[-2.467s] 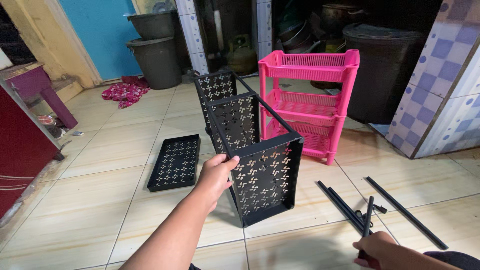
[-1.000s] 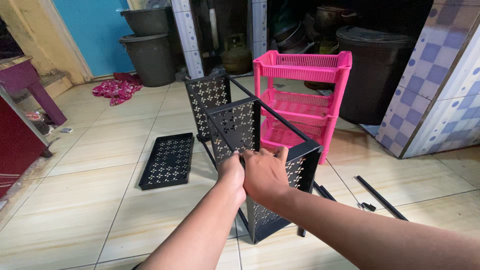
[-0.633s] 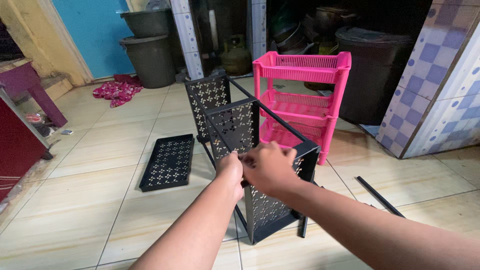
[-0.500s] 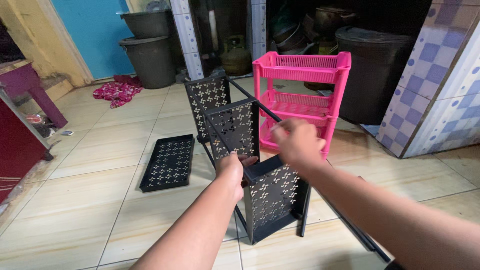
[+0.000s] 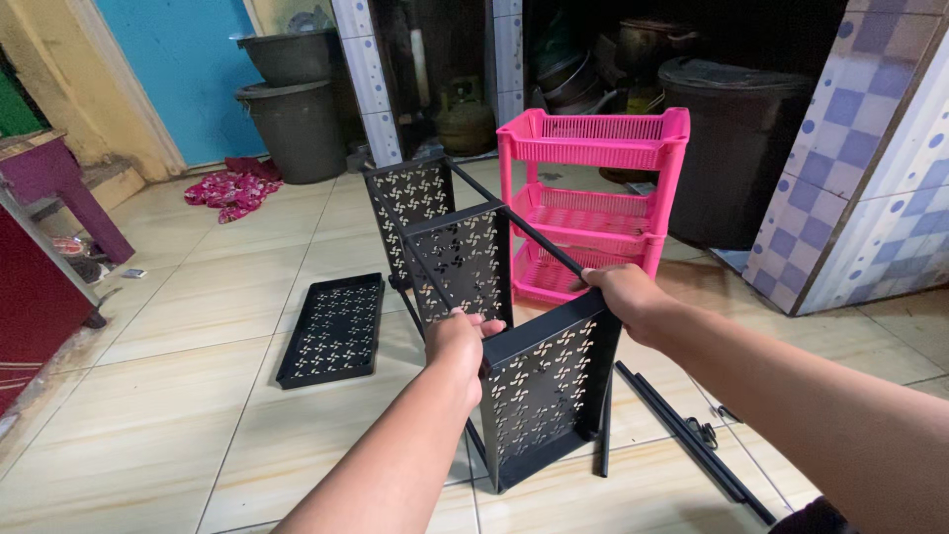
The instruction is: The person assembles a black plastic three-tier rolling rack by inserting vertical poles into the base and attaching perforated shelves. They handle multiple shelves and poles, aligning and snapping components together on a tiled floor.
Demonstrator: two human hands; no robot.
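On the tiled floor, black perforated rack (image 5: 494, 326), both hands seemingly closed on its nearest tray.

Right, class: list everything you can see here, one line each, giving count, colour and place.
Black rack: one, black, three perforated trays on rods, lying on its side mid-floor.
Loose tray: one, black, flat on the tiles left of the rack.
Loose rods: several, black, on the floor at right.
Pink rack: one, pink, three tiers, upright behind.
Bins: two, grey, stacked by the blue door.
Dark bin: one, black, lidded, right of the pink rack.
Cloth: one, red, on the floor.
Left hand: grips the nearest tray's edge.
Right hand: holds the rod at that tray's corner.
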